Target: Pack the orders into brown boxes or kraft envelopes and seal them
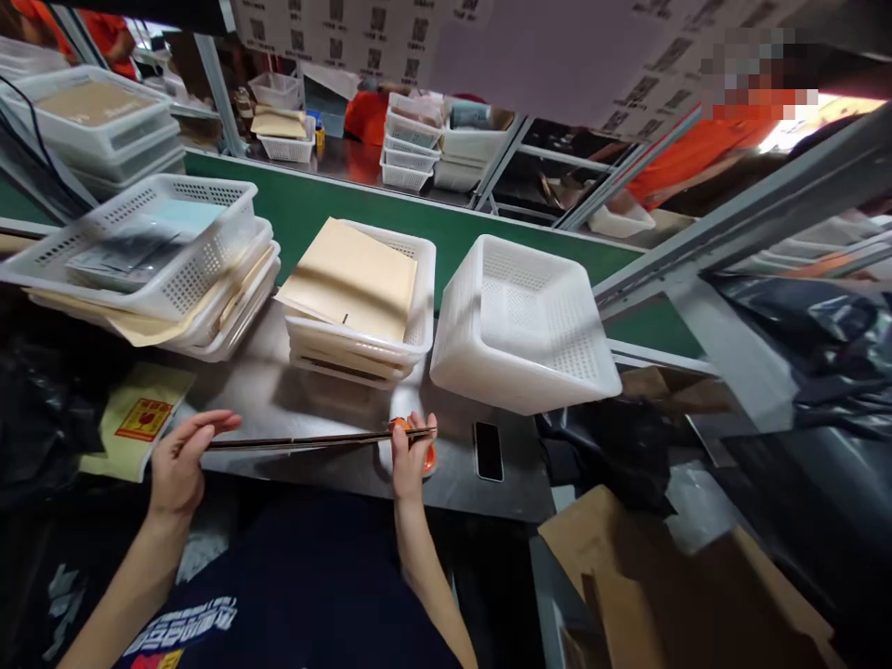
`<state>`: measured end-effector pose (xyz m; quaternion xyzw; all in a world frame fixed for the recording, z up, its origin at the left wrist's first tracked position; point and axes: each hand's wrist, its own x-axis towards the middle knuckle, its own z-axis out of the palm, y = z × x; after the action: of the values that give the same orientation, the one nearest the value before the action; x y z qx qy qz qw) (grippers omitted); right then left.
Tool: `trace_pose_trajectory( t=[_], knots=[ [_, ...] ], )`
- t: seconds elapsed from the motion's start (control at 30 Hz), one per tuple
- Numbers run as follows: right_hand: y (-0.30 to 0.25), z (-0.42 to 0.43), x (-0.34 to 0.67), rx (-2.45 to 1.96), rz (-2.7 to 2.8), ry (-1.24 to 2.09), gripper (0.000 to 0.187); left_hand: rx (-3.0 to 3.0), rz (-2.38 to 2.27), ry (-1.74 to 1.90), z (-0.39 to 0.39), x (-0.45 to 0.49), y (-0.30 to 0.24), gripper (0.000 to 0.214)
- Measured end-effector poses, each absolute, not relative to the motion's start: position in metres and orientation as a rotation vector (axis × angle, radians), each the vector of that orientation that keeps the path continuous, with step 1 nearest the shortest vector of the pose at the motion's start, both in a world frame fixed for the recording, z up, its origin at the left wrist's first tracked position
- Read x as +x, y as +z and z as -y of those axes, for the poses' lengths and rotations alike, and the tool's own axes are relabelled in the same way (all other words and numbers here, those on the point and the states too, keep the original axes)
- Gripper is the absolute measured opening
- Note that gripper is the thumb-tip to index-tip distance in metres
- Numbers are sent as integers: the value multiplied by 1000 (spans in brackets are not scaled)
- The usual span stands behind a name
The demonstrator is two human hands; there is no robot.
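Note:
A thin, dark, flat piece (299,441) stretches level between my two hands above the front of the metal table. It shows almost edge-on, so its faces and exact kind are hidden. My left hand (179,462) grips its left end between thumb and fingers. At its right end, my right hand (411,460) pinches it with the thumb on the near side. Just behind my right hand lies an orange and white object (429,458), partly covered by the fingers. A phone (489,452) with a black screen lies to the right on the table.
Beyond my hands stand a white basket with tan envelopes (352,279), a bare-bottomed white basket (519,307) and stacked baskets (202,269) at left. A yellow packet (143,413) lies by the left edge. Cardboard (627,576) fills the lower right. People in orange work behind the frame.

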<state>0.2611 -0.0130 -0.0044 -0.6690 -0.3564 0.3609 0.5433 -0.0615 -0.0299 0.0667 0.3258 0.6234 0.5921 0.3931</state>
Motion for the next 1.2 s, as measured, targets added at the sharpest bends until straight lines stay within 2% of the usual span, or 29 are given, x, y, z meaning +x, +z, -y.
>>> trace_pose_trajectory(
  t=[0.13, 0.23, 0.33, 0.4, 0.5, 0.6, 0.73, 0.83, 0.93, 1.0, 1.13, 1.2],
  knots=[
    [-2, 30, 255, -1548, 965, 987, 111, 738, -1558, 1529, 10, -80, 66, 37],
    [5, 30, 264, -1528, 1017, 1028, 116, 792, -1465, 1432, 3, -90, 61, 61],
    [12, 22, 279, -1517, 1023, 990, 112, 850, -1326, 1336, 10, -91, 55, 80],
    [15, 16, 286, -1527, 966, 918, 102, 877, -1280, 1255, 19, -87, 53, 87],
    [16, 13, 285, -1519, 881, 801, 85, 881, -1314, 1198, 30, -79, 56, 82],
    [18, 18, 269, -1466, 942, 830, 84, 780, -1465, 1361, 33, -72, 64, 64],
    [22, 28, 238, -1309, 1208, 1108, 97, 712, -1660, 1404, 36, -60, 69, 59],
    [21, 22, 234, -1136, 1319, 1406, 93, 768, -1574, 1253, 43, -54, 59, 63],
    [14, 3, 260, -1073, 1198, 1476, 83, 798, -1511, 1046, 44, -61, 44, 74],
    [7, -9, 283, -1087, 1140, 1474, 84, 823, -1514, 921, 36, -69, 34, 83],
    [-2, -15, 294, -1160, 1188, 1592, 87, 1102, -1473, 863, 6, -65, 13, 123],
    [-2, -13, 281, -1282, 1224, 1498, 85, 1272, -1537, 831, -5, -53, 4, 129]
  ],
)
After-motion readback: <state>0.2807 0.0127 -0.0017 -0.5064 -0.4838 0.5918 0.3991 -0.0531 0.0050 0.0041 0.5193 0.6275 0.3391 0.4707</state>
